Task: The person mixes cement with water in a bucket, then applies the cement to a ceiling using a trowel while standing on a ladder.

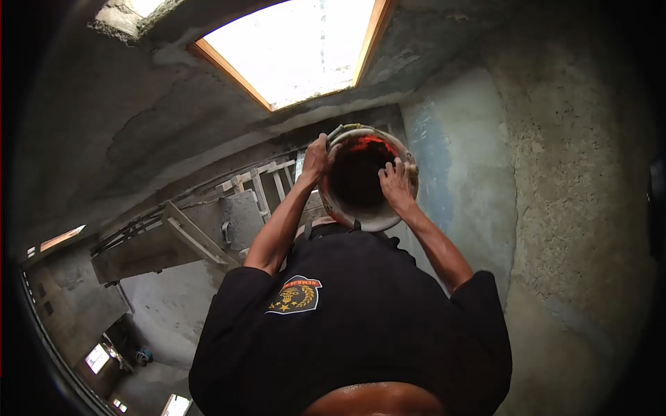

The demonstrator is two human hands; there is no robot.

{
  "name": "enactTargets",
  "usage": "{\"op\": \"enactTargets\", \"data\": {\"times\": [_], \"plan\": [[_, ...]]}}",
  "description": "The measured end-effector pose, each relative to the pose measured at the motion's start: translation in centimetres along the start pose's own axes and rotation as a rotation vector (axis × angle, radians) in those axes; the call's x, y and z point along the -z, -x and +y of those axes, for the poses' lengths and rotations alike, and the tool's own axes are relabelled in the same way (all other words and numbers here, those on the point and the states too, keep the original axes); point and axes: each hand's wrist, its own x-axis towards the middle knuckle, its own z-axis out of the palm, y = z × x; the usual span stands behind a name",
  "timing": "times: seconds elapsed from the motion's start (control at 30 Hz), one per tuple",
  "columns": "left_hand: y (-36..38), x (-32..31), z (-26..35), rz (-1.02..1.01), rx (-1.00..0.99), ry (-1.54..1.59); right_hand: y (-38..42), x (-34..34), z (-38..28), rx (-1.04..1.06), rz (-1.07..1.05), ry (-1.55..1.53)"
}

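Note:
A round bucket with a dirty, mortar-smeared rim is held up in front of my chest. Its inside is dark, with a red patch near the upper edge. My left hand grips the bucket's left rim, its fingers wrapped round the edge. On the right side, my right hand lies over the rim with its fingers bent down into the opening. Whatever the bucket holds is too dark to make out.
A bright window with a wooden frame is above. Wooden planks and a grey board stand at the left. A rough plastered wall rises at the right.

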Motion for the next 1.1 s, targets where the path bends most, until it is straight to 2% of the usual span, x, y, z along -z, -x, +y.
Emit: {"op": "enactTargets", "data": {"times": [0.13, 0.2, 0.23, 0.27, 0.3, 0.4, 0.5, 0.63, 0.7, 0.8, 0.87, 0.93, 0.97, 1.07, 1.1], "plan": [[-0.1, 0.2, 0.3, 0.002, 0.006, -0.016, -1.0, -3.7, 0.6, 0.089, -0.021, 0.048], [0.0, -0.1, 0.2, -0.005, 0.024, -0.017, -1.2, -5.4, 0.9, -0.042, -0.206, -0.13], [-0.1, -0.2, 0.0, 0.031, -0.007, -0.018, -1.6, -2.8, 1.0, 0.019, -0.376, -0.07], [0.0, -0.3, -0.1, 0.068, -0.038, -0.018, -1.6, -0.7, 1.0, 0.022, -0.384, -0.074], [0.0, 0.0, 0.3, 0.0, 0.034, 0.002, -1.4, 1.2, 1.0, -0.017, -0.383, -0.023], [0.0, 0.0, 0.5, 0.002, 0.05, -0.01, -1.5, 5.8, 2.5, -0.114, -0.437, -0.006], [0.1, 0.1, 0.6, -0.003, 0.056, -0.019, -1.1, 8.4, 4.3, -0.31, -0.608, -0.418], [0.0, 0.1, 1.4, -0.004, 0.064, -0.03, 1.0, 5.1, 5.6, -0.21, -0.682, -0.478], [0.0, 0.2, 2.0, -0.006, 0.066, -0.036, 1.8, 4.4, 5.6, -0.151, -0.504, -0.538], [0.0, 0.4, 3.0, -0.009, 0.091, -0.044, 1.1, 3.8, 6.2, -0.174, -0.631, -0.481], [0.2, 0.3, 3.3, -0.021, 0.114, -0.045, 1.6, 2.8, 6.3, -0.13, -0.634, -0.453], [0.2, 0.1, 3.4, 0.026, 0.086, -0.031, 2.5, 1.7, 6.0, -0.008, -0.496, -0.557], [0.3, 0.0, 3.5, 0.023, 0.087, -0.032, 2.7, 1.0, 5.6, -0.01, -0.498, -0.559], [0.6, -0.1, 3.8, 0.053, 0.074, -0.016, 2.0, 0.2, 3.8, 0.002, -0.631, -0.602], [0.6, -0.1, 3.9, 0.068, 0.08, -0.017, 1.1, 1.4, 3.4, -0.034, -0.774, -0.656]]}}
